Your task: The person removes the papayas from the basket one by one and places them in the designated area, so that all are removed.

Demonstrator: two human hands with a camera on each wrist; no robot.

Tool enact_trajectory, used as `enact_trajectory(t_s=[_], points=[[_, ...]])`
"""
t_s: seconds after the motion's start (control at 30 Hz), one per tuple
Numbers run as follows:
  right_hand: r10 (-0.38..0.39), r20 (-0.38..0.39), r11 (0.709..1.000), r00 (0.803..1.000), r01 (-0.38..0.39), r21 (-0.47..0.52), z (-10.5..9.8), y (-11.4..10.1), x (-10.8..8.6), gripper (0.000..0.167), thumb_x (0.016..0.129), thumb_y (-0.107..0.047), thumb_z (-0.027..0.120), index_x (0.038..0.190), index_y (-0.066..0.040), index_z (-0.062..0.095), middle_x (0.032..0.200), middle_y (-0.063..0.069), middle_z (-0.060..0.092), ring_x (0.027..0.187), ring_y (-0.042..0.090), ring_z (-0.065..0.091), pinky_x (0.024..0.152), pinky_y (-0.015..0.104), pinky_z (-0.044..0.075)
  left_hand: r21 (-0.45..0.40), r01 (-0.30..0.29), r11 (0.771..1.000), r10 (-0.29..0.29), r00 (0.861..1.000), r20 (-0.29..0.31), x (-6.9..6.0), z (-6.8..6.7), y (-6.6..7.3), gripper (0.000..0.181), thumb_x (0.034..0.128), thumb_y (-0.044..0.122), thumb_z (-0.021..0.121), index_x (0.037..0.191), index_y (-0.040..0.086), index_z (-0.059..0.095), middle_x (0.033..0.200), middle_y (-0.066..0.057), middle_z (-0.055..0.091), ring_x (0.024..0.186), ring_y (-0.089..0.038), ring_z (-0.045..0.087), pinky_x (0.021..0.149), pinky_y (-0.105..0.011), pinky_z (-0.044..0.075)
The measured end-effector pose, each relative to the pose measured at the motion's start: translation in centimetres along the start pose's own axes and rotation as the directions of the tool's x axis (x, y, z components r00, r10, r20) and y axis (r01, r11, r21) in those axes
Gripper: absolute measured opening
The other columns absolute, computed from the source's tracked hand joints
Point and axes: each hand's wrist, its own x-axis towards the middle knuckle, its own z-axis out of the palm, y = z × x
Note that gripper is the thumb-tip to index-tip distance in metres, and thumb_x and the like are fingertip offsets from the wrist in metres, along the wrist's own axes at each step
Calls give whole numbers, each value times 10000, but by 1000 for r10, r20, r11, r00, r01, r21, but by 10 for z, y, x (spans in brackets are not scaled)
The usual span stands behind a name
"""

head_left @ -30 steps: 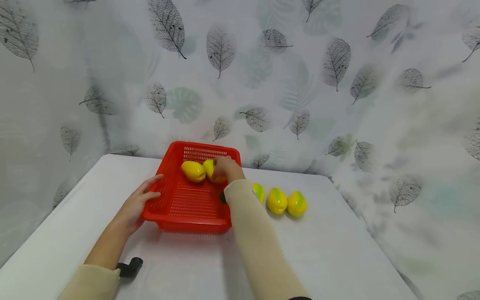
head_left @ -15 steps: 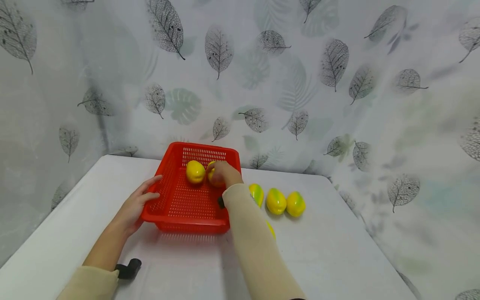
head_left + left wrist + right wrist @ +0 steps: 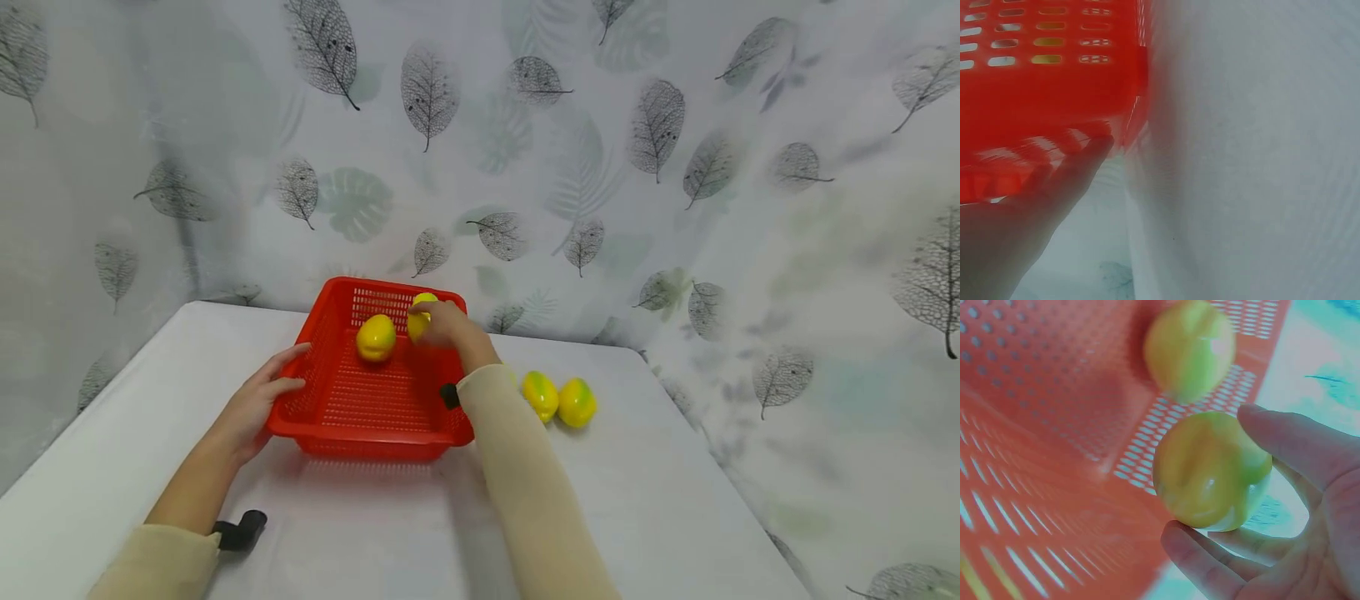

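Note:
A red plastic basket (image 3: 375,432) with slotted walls stands on the white table, its near side appearing raised off the surface. My left hand (image 3: 251,410) grips its left rim; in the left wrist view part of that hand (image 3: 1054,194) lies along the red wall. Inside the basket, my right hand (image 3: 450,327) holds a glossy yellow fruit with green streaks (image 3: 1210,472) between thumb and fingertips, near the back right wall. A second yellow fruit (image 3: 377,338) rests in the basket to its left.
Right of the basket, two more yellow-green fruits (image 3: 576,403) sit side by side on the white table (image 3: 675,500), with others partly hidden by the right sleeve (image 3: 525,467). A leaf-patterned curtain (image 3: 510,150) closes off the back and sides.
My right hand has raised the fruit up towards the back wall of the basket. The other fruit inside has turned. My left hand keeps its hold on the rim; the view shifted slightly.

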Motion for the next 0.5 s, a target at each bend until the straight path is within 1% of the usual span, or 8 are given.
enact_trajectory(t_s=[0.07,0.13,0.2,0.3,0.43,0.5], points=[[-40,-28,999,999,41,29,-8,-2,-7,603,935,-214,717,1509,-280,545,1539,134,485,1387,312,437,1061,444,494,-1,1,1000,-1,1000,2,-1,-1,1,604,1100,240,418,1657,338,203,1706,-168,97,1473,-415,283,942,-299,592],[-67,-46,996,997,69,54,-14,-4,-17,610,946,-212,709,1525,-272,525,1541,150,477,1391,319,437,1074,454,487,1,5,1000,-5,1000,3,-2,-2,1,610,1100,242,422,1658,342,198,1708,-169,89,1474,-415,281,944,-305,593],[-84,-55,994,995,87,62,-20,-5,-28,614,957,-219,700,1538,-269,507,1545,158,473,1408,319,426,1101,457,474,3,8,1000,-8,1000,4,-2,-3,1,610,1101,242,422,1658,347,196,1708,-168,86,1466,-404,289,942,-304,594],[-87,-58,993,995,91,77,-30,-4,-46,621,966,-239,696,1551,-267,489,1562,169,446,1412,323,421,1111,481,466,11,5,1000,-5,1000,6,-2,-4,0,606,1104,243,414,1658,349,195,1708,-165,83,1447,-384,306,935,-289,593],[-93,-85,988,992,103,118,-45,5,-68,633,955,-245,695,1553,-258,487,1577,177,423,1384,332,444,1100,514,469,14,0,1000,0,1000,17,0,-3,0,599,1107,243,402,1659,346,190,1704,-163,90,1431,-370,321,928,-284,594],[-97,-98,984,990,110,137,-51,15,-79,634,955,-250,688,1555,-250,484,1588,155,430,1412,324,440,1130,525,451,13,0,1000,-1,1000,29,2,-1,0,601,1108,240,400,1660,340,185,1703,-166,95,1426,-368,327,927,-291,597]])
